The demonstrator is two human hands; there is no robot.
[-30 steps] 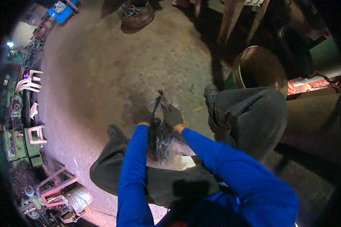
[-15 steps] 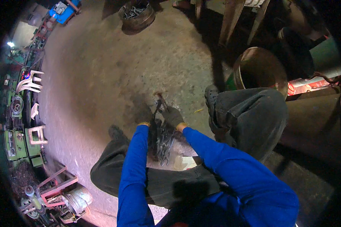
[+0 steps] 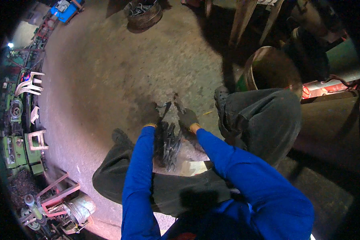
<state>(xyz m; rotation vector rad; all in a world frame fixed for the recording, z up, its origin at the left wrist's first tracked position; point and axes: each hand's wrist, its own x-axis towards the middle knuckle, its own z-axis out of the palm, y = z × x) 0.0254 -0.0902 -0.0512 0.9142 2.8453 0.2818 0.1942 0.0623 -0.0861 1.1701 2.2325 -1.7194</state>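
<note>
Head view: left gloved hand (image 3: 150,113), fingers curled round one dark metal piece (image 3: 166,109), long axis slanting forward-right; right gloved hand (image 3: 188,118), fingers curled round slim tool (image 3: 179,104), pointing forward-left. Both items show between the hands, just beyond the metal pile (image 3: 170,150).

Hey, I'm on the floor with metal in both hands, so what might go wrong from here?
The left hand holds a dark metal piece close to the slim metal tool in the right hand; a slip might hurt. The pile of metal pieces between the legs might scatter if nudged. The bucket stands near the right knee, so a leg movement might knock it.
</note>
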